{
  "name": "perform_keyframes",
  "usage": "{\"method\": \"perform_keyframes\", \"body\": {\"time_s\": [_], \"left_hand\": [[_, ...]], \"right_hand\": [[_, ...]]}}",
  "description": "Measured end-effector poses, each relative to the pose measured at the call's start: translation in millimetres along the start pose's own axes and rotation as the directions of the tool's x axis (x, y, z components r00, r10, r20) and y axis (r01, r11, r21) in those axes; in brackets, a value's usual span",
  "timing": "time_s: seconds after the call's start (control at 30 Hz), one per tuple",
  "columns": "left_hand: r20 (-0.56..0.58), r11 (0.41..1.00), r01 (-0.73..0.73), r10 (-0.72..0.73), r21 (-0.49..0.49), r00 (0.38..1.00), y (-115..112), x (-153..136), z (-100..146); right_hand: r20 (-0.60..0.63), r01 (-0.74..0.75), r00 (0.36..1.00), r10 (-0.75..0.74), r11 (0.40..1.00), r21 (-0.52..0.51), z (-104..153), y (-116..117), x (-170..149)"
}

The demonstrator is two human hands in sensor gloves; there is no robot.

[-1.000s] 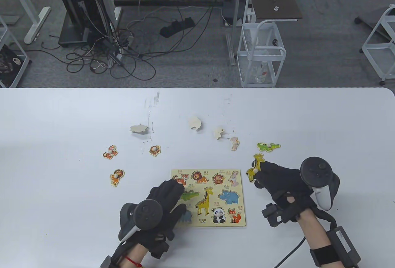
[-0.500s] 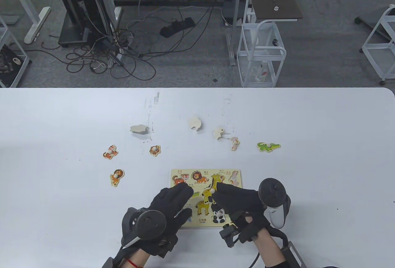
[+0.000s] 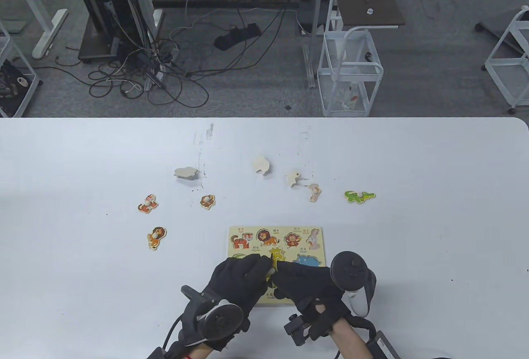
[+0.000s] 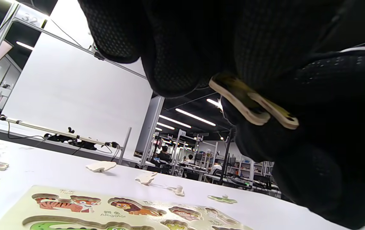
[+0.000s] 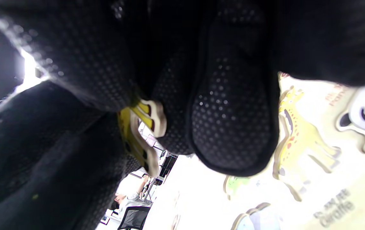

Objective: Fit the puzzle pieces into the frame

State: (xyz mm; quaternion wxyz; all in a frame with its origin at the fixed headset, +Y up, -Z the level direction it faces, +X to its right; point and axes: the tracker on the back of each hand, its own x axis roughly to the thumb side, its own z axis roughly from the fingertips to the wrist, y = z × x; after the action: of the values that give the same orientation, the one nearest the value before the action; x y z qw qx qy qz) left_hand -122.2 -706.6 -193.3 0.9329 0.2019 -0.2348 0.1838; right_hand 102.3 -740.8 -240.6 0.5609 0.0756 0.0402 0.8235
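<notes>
- Table view: both gloved hands meet over the near half of the frame [image 3: 315, 238], hiding its lower recesses. Only the head of the giraffe [image 3: 276, 254] shows between them.
- Left wrist view, from below: the giraffe [image 4: 252, 105] is tilted and lifted clear of the frame [image 4: 26, 198], pinched between dark fingers [image 4: 176, 64]. The tiger, lion and alligator pictures show on the frame beneath.
- Right wrist view: the giraffe [image 5: 144, 134] is seen edge-on, clamped between fingers [image 5: 233, 127], above the printed giraffe recess [image 5: 300, 140] and beside the panda.
- Left hand [image 3: 241, 278]: fingers bent onto the giraffe's left edge.
- Right hand [image 3: 303, 284]: fingers curled on the giraffe from the right.
- Beyond the frame, loose on the table [image 3: 434, 160]: three plain face-down pieces, one far left [image 3: 184, 172], one straight behind [image 3: 261, 165], one a little right [image 3: 292, 177]. Beside that last one lies a rabbit [image 3: 314, 191], and further right a crocodile [image 3: 359, 196].
- Left of the frame: a tiger [image 3: 147, 203], a monkey [image 3: 207, 201] and a lion [image 3: 156, 237].
- Past the table's far edge: cables on the floor, a white wire cart [image 3: 349, 70] and a small brown tabletop.
</notes>
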Motion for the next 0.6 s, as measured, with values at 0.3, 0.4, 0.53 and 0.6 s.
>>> {"method": "perform_keyframes", "body": {"time_s": [0.3,0.4,0.53,0.6], "left_hand": [[-0.009,1.0,-0.01,0.01,0.02,1.0,0.1,0.8,-0.2],[-0.006,1.0,-0.007,0.007,0.024,1.0,0.4,1.1,-0.1],[-0.009,0.999,-0.009,0.009,0.034,1.0,1.0,1.7,0.1],[-0.005,0.999,-0.002,0.002,0.038,1.0,1.1,2.5,0.5]], "right_hand": [[0.011,0.014,1.0,-0.015,0.997,0.071,2.2,7.8,-0.7],[0.002,0.029,1.0,-0.029,0.994,0.109,2.2,10.4,-1.2],[0.013,0.031,0.999,-0.033,0.991,0.127,2.6,12.0,-0.1],[0.016,0.031,0.999,-0.033,0.991,0.13,2.4,12.3,-0.5]]}}
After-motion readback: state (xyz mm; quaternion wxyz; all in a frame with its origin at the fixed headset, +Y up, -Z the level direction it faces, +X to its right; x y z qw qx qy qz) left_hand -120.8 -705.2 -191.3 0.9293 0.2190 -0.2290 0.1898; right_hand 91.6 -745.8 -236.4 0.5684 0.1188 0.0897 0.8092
